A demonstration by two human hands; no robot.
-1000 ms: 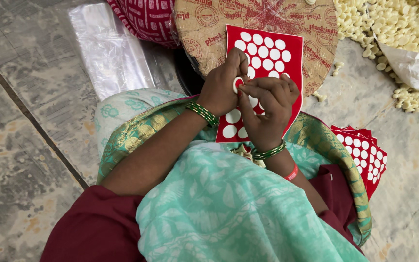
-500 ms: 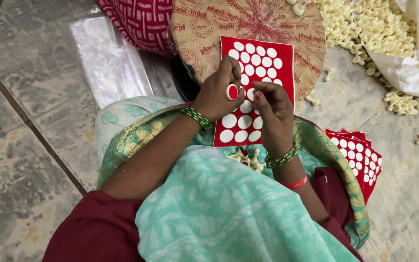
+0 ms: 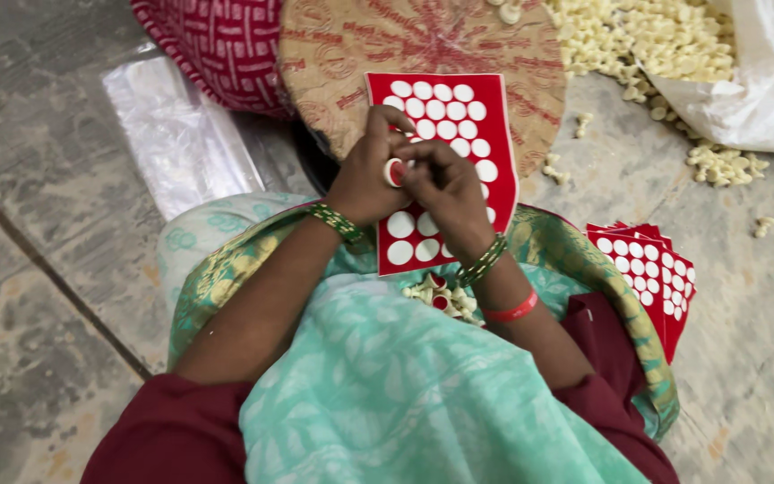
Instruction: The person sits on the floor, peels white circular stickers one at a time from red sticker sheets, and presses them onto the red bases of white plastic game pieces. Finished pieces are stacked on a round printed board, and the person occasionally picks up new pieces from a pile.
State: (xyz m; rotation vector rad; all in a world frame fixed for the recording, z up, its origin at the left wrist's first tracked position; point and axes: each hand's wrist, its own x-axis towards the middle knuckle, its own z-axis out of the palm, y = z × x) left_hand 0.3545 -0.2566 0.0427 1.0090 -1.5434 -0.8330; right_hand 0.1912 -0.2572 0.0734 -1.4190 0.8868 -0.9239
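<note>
Small round piece (image 3: 394, 171), white rim with red centre, sits at frame centre, pinched at the fingertips of the left hand (image 3: 365, 179). Right hand (image 3: 445, 193) meets it from the right side of the frame, fingers (image 3: 423, 166) closing on the same piece, so both hands grasp it; left hand looks like the main holder, thumb and forefinger wrapped round its edge. Piece is round, no long axis; its flat face points up at the camera

Directly under the hands: red sheet (image 3: 445, 161) with rows of white dots, long axis running top-to-bottom in frame, lower end resting on the lap. Hands cover its left-middle rows. The piece lies just above the sheet's left edge; can't tell if it touches the sheet

Below the sheet, in the lap on green cloth (image 3: 387, 376): small pile of loose pale pieces (image 3: 441, 296), near the right wrist

Further out: stack of matching red dotted sheets (image 3: 651, 273) on the floor (image 3: 38, 296), right of frame. Round woven tray (image 3: 459, 45) behind the sheet, top centre. Heap of pale pieces (image 3: 638, 36) spilling from a white bag (image 3: 754, 81), upper right. Clear plastic sheet (image 3: 181, 143) on the floor, upper left, beside a red patterned cloth (image 3: 217, 49)
</note>
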